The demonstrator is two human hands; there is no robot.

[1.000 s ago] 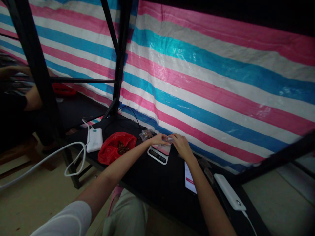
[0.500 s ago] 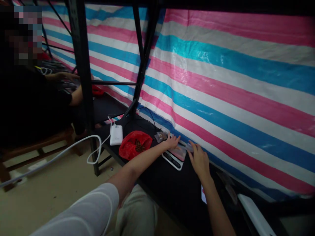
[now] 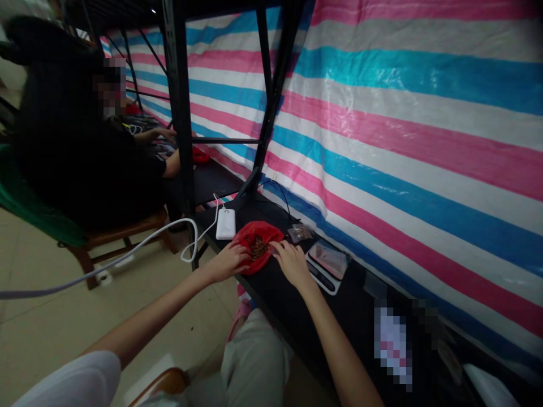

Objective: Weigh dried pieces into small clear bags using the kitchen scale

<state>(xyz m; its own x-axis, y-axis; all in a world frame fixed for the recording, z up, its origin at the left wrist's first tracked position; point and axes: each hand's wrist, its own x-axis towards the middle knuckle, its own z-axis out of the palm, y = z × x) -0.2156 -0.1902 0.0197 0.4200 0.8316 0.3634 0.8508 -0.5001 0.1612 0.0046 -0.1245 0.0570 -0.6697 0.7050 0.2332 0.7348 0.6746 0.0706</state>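
Observation:
A red plastic bag (image 3: 265,229) lies spread open on the black shelf, with a heap of small brown pieces (image 3: 258,247) inside it. My left hand (image 3: 229,262) holds its left edge, fingers bent over the rim. On the opposite side my right hand (image 3: 292,263) has its curled fingertips at the bag's right edge; the exact grip is too small to see clearly. To the right is a white kitchen scale (image 3: 332,287) bearing a clear plastic bag (image 3: 333,260). Behind my right hand lies a small clear packet (image 3: 300,232) of brown pieces.
A white power bank (image 3: 225,224) with a white cable (image 3: 193,226) stands left of the red bag. Black metal posts (image 3: 180,113) frame the shelf, and a striped sheet (image 3: 403,147) hangs behind. Another person (image 3: 85,152) sits at the left.
Both hands have moved left from the scale to the red bag. My right hand has let go of the clear plastic, which now lies on the scale. The view has shifted left.

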